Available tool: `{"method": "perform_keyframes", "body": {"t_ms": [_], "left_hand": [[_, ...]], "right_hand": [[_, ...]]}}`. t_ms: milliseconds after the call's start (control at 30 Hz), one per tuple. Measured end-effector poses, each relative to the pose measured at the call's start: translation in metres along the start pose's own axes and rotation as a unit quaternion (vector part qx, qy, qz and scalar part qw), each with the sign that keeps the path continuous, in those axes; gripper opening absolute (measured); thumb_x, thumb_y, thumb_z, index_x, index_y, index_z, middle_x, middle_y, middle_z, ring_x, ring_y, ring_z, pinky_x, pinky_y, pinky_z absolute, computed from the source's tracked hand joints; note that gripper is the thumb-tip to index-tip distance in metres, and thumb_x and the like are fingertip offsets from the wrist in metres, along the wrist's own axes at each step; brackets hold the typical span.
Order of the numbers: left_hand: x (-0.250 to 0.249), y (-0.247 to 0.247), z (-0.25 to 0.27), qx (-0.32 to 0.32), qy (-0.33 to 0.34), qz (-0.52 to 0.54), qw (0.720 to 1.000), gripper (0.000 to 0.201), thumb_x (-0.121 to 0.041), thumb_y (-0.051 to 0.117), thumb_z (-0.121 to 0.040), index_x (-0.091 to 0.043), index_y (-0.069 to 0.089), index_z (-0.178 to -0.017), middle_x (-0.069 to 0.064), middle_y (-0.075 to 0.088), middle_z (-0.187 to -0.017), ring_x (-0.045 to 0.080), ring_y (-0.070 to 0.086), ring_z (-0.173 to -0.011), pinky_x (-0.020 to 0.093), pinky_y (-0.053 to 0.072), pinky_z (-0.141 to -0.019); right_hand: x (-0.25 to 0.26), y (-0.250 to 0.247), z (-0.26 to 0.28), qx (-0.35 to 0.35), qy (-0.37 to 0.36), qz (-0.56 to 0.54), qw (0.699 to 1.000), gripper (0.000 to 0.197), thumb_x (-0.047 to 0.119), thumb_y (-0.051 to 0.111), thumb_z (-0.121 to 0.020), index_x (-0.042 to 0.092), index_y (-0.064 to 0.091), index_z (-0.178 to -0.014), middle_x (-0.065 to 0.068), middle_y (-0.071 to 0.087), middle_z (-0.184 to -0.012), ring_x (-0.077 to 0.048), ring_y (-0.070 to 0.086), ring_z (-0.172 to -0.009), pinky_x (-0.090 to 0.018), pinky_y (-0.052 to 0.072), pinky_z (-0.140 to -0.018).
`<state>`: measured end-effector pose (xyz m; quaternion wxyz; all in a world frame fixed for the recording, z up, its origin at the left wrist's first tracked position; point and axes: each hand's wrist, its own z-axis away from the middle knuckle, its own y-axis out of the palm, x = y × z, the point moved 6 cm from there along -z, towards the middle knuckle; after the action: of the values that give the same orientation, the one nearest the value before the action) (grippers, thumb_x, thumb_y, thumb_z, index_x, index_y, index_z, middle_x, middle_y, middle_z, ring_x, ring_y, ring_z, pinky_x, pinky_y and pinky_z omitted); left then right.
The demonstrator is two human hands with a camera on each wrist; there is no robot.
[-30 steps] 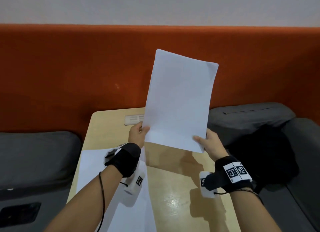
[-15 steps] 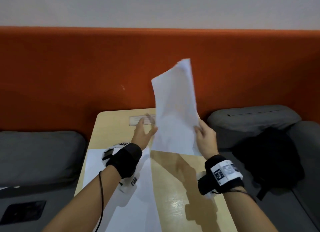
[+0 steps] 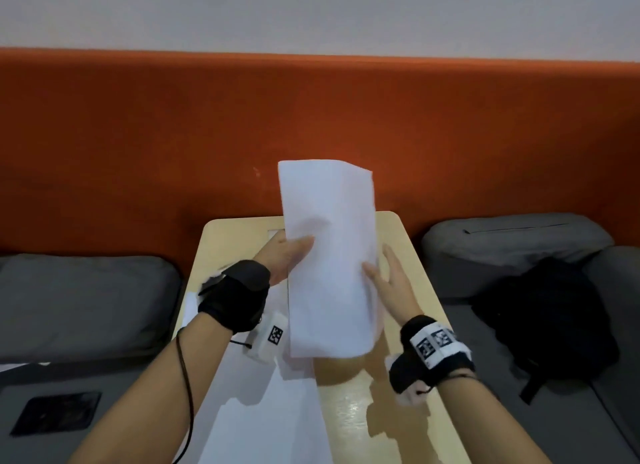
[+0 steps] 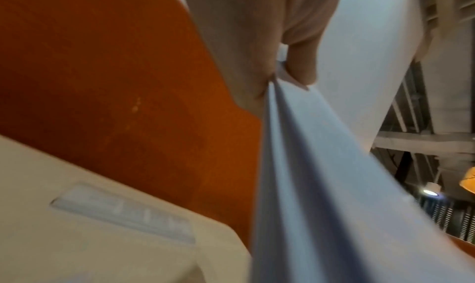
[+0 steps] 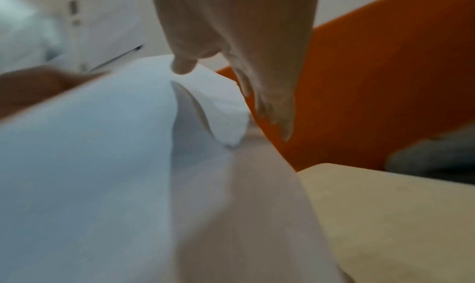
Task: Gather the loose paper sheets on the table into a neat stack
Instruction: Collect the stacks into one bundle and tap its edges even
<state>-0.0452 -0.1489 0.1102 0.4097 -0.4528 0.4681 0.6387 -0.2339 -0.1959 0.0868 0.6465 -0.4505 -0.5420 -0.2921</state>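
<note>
A bundle of white paper sheets (image 3: 329,255) stands upright in the air over the beige table (image 3: 398,242). My left hand (image 3: 287,255) grips its left long edge, thumb on the front; the left wrist view shows thumb and fingers (image 4: 300,64) pinching the paper sheets (image 4: 321,165). My right hand (image 3: 384,276) lies along the right long edge with straight fingers, its thumb touching the front. In the right wrist view the thumb (image 5: 182,66) hovers at the curled paper sheets (image 5: 102,145). More loose sheets (image 3: 270,422) lie flat on the table's near left part.
An orange padded backrest (image 3: 173,134) runs behind the table. Grey seat cushions (image 3: 86,297) flank it on both sides. A black backpack (image 3: 540,318) sits on the right seat. A small white plate (image 4: 123,212) is set into the tabletop's far end.
The bundle has swung round and come down from high in front of the backrest. My hands have shifted from its bottom edge to its long sides, and the right hand's fingers have straightened.
</note>
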Motion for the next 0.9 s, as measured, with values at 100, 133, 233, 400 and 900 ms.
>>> {"method": "perform_keyframes", "body": {"t_ms": [100, 133, 233, 400, 900], "left_hand": [[-0.011, 0.016, 0.01, 0.109, -0.038, -0.007, 0.993, 0.041, -0.022, 0.077, -0.066, -0.008, 0.06, -0.101, -0.005, 0.074, -0.079, 0.008, 0.07, -0.072, 0.021, 0.056, -0.063], [-0.012, 0.019, 0.012, 0.128, -0.042, -0.012, 0.991, 0.054, -0.03, 0.085, -0.055, -0.009, 0.061, -0.099, -0.005, 0.074, -0.081, 0.009, 0.07, -0.073, 0.021, 0.056, -0.063], [-0.012, 0.014, 0.009, 0.098, -0.042, 0.003, 0.994, 0.032, -0.022, 0.074, -0.075, -0.009, 0.06, -0.101, -0.004, 0.074, -0.083, 0.009, 0.07, -0.075, 0.022, 0.056, -0.066], [0.016, 0.0, 0.013, 0.084, -0.099, -0.043, 0.991, 0.026, 0.004, 0.047, -0.091, -0.008, 0.057, -0.111, -0.007, 0.073, -0.085, 0.009, 0.07, -0.076, 0.024, 0.058, -0.07], [0.023, -0.011, 0.022, 0.068, -0.095, -0.041, 0.992, 0.039, 0.012, 0.048, -0.087, -0.013, 0.056, -0.115, -0.005, 0.073, -0.09, 0.012, 0.071, -0.08, 0.027, 0.059, -0.065]], "right_hand": [[-0.021, -0.013, -0.014, 0.049, 0.094, -0.137, 0.985, 0.04, 0.038, 0.053, -0.091, 0.023, 0.052, -0.129, 0.008, 0.062, -0.123, -0.011, 0.061, -0.106, -0.033, 0.048, -0.089], [-0.025, -0.012, -0.017, 0.07, 0.122, -0.175, 0.975, 0.038, 0.037, 0.053, -0.09, 0.023, 0.055, -0.125, 0.007, 0.067, -0.116, -0.011, 0.064, -0.098, -0.029, 0.051, -0.08], [-0.029, -0.029, -0.021, 0.024, 0.108, -0.257, 0.96, 0.018, 0.013, 0.052, -0.092, 0.019, 0.058, -0.108, 0.009, 0.073, -0.088, -0.009, 0.066, -0.072, -0.021, 0.052, -0.059], [-0.016, -0.073, -0.026, -0.163, 0.026, -0.215, 0.963, 0.025, -0.004, 0.055, -0.089, 0.015, 0.048, -0.074, 0.005, 0.066, -0.061, -0.01, 0.062, -0.059, -0.028, 0.05, -0.063], [0.005, -0.062, -0.018, -0.092, 0.019, -0.178, 0.98, 0.023, -0.001, 0.051, -0.092, 0.019, 0.06, -0.094, 0.001, 0.065, -0.097, -0.016, 0.063, -0.087, -0.033, 0.05, -0.08]]}}
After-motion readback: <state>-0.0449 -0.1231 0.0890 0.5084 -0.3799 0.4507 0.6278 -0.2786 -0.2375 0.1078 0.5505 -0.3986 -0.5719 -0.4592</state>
